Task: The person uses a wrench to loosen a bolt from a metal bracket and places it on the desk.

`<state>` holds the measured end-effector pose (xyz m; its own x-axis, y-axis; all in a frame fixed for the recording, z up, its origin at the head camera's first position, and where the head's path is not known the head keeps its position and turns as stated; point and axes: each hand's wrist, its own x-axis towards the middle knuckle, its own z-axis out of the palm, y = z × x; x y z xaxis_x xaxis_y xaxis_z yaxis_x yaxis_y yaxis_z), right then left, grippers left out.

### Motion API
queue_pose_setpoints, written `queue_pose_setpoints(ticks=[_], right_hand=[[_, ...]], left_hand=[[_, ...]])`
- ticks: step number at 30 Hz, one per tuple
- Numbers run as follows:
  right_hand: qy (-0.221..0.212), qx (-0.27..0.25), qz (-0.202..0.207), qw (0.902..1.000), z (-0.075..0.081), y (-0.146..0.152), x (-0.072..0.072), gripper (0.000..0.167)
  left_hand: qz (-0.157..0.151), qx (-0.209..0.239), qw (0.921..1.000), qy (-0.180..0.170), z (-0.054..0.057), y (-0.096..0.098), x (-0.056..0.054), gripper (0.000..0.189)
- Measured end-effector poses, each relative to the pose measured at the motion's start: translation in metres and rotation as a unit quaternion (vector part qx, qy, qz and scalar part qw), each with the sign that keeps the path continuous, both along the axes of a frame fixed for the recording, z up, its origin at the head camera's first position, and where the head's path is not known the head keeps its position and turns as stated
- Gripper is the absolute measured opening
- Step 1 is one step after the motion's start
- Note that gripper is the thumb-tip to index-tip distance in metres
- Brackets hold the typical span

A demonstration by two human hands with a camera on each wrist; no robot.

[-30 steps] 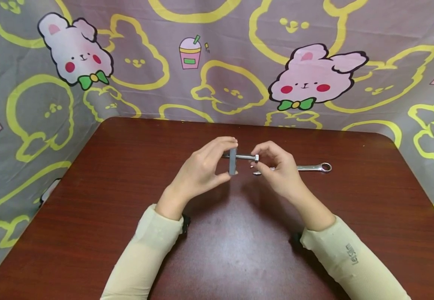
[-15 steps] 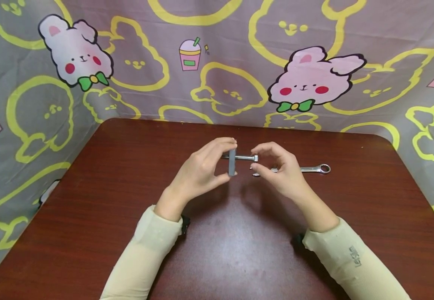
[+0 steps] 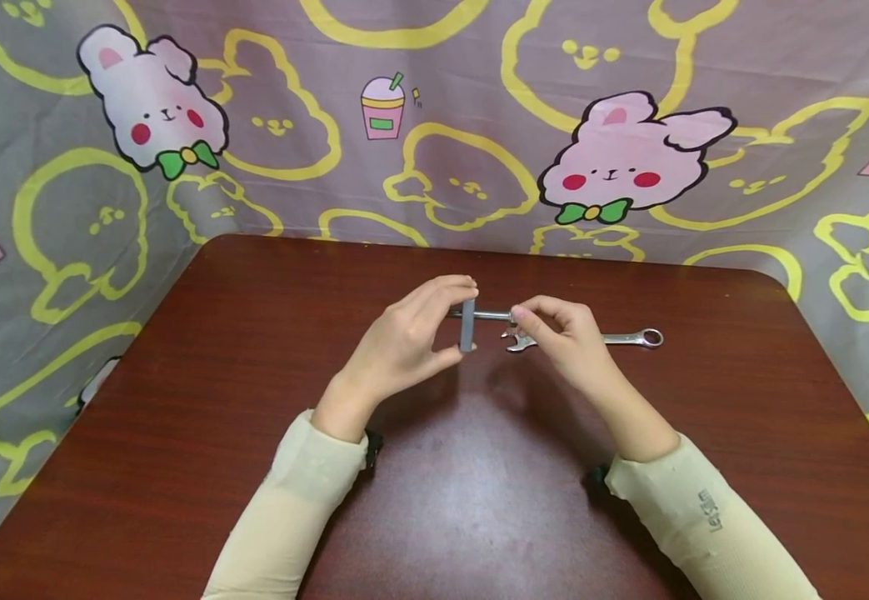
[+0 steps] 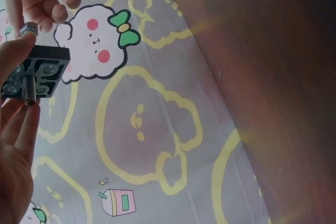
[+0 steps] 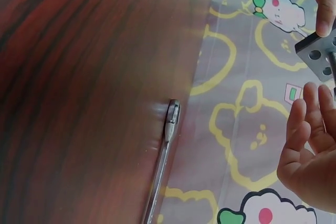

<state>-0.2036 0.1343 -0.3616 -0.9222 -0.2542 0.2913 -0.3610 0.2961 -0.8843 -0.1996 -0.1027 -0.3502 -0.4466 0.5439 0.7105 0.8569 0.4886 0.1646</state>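
My left hand [image 3: 407, 333] grips a small grey square plate [image 3: 467, 325] by opposite edges, thumb at the near edge and fingers at the far one. A hex-head bolt [image 3: 492, 315] passes through the plate, and its threaded end [image 4: 29, 92] sticks out on the far side in the left wrist view. The head of the bolt is mostly covered by the thumb and index finger of my right hand [image 3: 567, 343], which pinch it, the other fingers loosely bent. Holes [image 5: 314, 54] show in the plate's face in the right wrist view.
A combination wrench [image 3: 632, 338] lies on the dark red-brown wooden table [image 3: 254, 333], partly behind my right hand, its open end left and ring end right. A patterned cloth [image 3: 471, 92] hangs around the table's back and sides.
My right thumb and fingers, spread apart from the bolt head half a second ago, have closed on it again. The left hand and plate stay nearly in place.
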Motion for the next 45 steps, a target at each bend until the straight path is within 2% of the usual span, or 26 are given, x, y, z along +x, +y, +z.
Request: queue_pose_setpoints(ticks=[6,10,13,18,28,34,39,42,45], right_hand=[[-0.027,-0.020,0.027,0.9991,-0.0008,0.0000,-0.0005,0.022],[-0.028,-0.034,0.030,0.9986,-0.0020,0.0001,0.0000,0.017],[-0.003,-0.030,0.032,0.9990,-0.0038,0.0004,0.0002,0.016],[0.050,-0.021,0.036,0.9979,-0.0058,-0.0003,0.0010,0.025],[0.099,-0.012,-0.011,0.9950,-0.0036,-0.0038,0.0028,0.026],[0.088,-0.006,0.008,0.9961,-0.0030,0.0001,0.0032,0.029],[0.058,-0.043,0.031,0.9969,-0.0024,0.0012,0.0026,0.023],[0.046,-0.063,0.025,0.9966,-0.0018,-0.0005,0.0010,0.015],[0.045,-0.062,0.010,0.9970,-0.0015,-0.0027,-0.0019,0.012]], left_hand=[[0.000,-0.001,1.0000,0.000,-0.0017,-0.0001,-0.0006,0.059],[0.000,0.000,1.0000,-0.001,-0.0018,-0.0005,-0.0011,0.059],[0.002,0.000,1.0000,-0.002,-0.0019,-0.0011,-0.0015,0.060],[0.000,0.002,1.0000,-0.005,-0.0024,-0.0016,-0.0023,0.062],[-0.007,0.003,0.9999,-0.014,-0.0025,-0.0015,-0.0025,0.062],[-0.008,0.005,0.9999,-0.012,-0.0024,-0.0015,-0.0021,0.062],[-0.010,0.009,0.9999,-0.005,-0.0021,-0.0009,-0.0019,0.060],[-0.012,0.009,0.9999,-0.004,-0.0021,-0.0005,-0.0017,0.060],[-0.011,0.008,0.9999,-0.003,-0.0024,-0.0005,-0.0015,0.060]])
